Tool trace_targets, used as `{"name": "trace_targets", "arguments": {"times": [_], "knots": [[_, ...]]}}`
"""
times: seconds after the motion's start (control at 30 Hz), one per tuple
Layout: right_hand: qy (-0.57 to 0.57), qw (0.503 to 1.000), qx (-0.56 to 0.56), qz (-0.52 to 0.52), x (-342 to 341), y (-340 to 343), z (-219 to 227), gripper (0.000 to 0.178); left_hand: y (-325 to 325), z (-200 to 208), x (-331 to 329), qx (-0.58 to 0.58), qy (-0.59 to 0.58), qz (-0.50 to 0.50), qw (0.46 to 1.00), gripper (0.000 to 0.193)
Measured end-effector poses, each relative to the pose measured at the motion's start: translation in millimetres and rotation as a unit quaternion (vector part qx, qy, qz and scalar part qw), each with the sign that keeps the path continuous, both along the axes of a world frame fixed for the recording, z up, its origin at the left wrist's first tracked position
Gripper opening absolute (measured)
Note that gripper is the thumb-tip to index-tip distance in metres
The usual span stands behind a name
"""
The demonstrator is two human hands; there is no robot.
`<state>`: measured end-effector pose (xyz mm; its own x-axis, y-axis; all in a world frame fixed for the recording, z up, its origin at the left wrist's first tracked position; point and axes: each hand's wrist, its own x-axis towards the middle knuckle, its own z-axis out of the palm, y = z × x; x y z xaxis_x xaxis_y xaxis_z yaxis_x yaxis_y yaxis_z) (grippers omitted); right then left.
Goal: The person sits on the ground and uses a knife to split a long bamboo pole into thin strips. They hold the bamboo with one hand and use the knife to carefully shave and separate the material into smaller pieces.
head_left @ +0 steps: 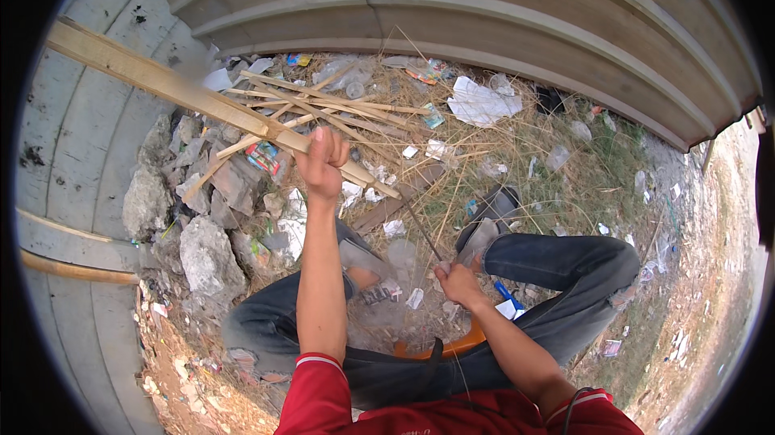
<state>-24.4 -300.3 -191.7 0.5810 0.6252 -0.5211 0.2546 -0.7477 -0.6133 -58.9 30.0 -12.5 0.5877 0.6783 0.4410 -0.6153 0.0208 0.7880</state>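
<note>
A long split bamboo length [161,80] runs slanting down from the upper left, and my left hand [323,165] is closed around it close to its near end. That end narrows to a pale tip just past my fingers. My right hand [458,284], lower and to the right, is closed on a thin dark blade [424,231], seen almost edge-on. Its handle is hidden in my fist. The blade points up and left, and its far end lies close to the bamboo's tip; whether they touch I cannot tell.
Beyond my left hand lies a loose pile of bamboo strips [347,106]. Broken concrete lumps [208,253] sit at left, beside a grey corrugated sheet [73,144]. A ribbed metal wall [484,11] closes the far side. Litter covers dry grass; an orange object [464,342] shows between my legs.
</note>
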Motion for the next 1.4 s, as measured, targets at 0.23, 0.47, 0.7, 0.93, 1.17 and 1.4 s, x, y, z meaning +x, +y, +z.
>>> {"name": "trace_targets", "arguments": {"times": [0.23,0.47,0.7,0.93,1.17,1.4], "knots": [[0.168,0.982,-0.015,-0.087,3,4,-26,0.058,6,-2,-2,0.009,-0.015,-0.017,1.0,0.052],[0.231,0.943,0.139,-0.194,5,30,68,0.046,7,-2,-5,0.007,-0.032,-0.013,0.999,0.045],[0.128,0.939,0.271,-0.166,-15,75,106,0.042,1,5,-6,0.043,0.009,0.017,0.999,0.035],[0.141,0.936,0.303,-0.111,-17,70,112,0.031,-2,124,-24,0.213,0.019,0.217,0.953,0.08],[0.144,0.947,0.27,-0.102,-39,56,136,0.04,-11,254,9,0.302,-0.083,0.419,0.852,0.052],[0.152,0.941,0.288,-0.092,-31,49,160,0.038,-8,316,-1,0.247,-0.113,0.377,0.886,0.039]]}}
